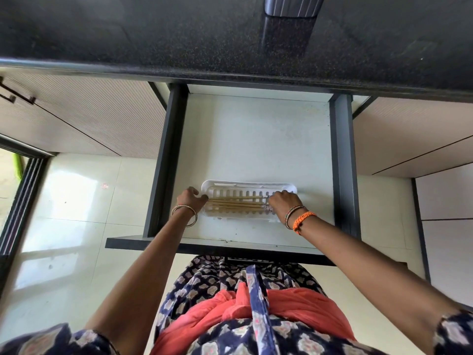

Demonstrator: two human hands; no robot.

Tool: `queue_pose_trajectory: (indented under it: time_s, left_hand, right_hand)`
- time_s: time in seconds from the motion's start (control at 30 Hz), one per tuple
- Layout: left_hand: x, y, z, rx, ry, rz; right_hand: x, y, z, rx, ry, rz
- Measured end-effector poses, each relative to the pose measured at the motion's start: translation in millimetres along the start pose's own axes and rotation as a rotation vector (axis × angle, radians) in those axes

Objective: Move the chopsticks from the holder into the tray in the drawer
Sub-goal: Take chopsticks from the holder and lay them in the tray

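Several wooden chopsticks [238, 203] lie lengthwise in a white slotted tray [245, 187] near the front of the open drawer [256, 139]. My left hand [192, 197] rests at the tray's left end, fingers touching the chopstick tips. My right hand [284, 201] is at the tray's right end, fingers closed around the decorated ends of the chopsticks. The dark striped holder [291, 6] stands on the black counter at the top edge, mostly cut off.
The speckled black countertop [179, 34] overhangs the drawer's back. Dark drawer sides [166, 160] frame it left and right. Cabinet fronts [89, 116] flank it, with white floor tiles below left. My patterned clothing fills the bottom.
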State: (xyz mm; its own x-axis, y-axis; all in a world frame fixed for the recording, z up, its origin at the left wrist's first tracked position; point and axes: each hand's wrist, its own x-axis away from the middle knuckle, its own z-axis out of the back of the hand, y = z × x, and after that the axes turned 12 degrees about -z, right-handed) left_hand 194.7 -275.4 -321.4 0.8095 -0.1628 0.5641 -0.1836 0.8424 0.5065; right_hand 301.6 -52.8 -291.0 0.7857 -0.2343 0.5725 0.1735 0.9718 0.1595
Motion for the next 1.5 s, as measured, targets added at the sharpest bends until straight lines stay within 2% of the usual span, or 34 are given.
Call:
queue_pose_trajectory:
  time_s: [0.1,0.27,0.4,0.57,0.73,0.93,1.13,1.3,1.5]
  left_hand:
    - [-1,-5,1,0.032,-0.027,-0.009]
    - [2,-9,2,0.058,-0.075,-0.023]
    - [3,-6,2,0.098,-0.09,-0.007]
    - [7,-2,1,0.176,-0.059,0.039]
    - [12,1,-1,0.18,-0.018,0.083]
    - [9,1,-5,0.165,0.008,0.053]
    - [6,-1,-10,0.134,0.009,0.033]
    - [8,-1,-7,0.229,-0.069,0.064]
    - [10,-7,-7,0.277,-0.056,0.068]
  right_hand:
    - [-5,-2,-3,-0.059,0.008,0.019]
    - [-15,-9,-7,-0.19,0.131,0.111]
    - [-23,-16,-13,-0.205,0.098,0.205]
    - [-23,-19,-20,-0.347,-0.017,0.195]
    - [-22,-16,-26,-0.413,-0.043,0.155]
    - [-18,-22,-28,-0.336,-0.007,0.224]
    - [-18,-25,-32,-0.371,0.049,0.18]
    - [-18,-37,-27,-0.35,0.016,0.243]
    - [-17,-29,-27,-0.374,0.022,0.26]
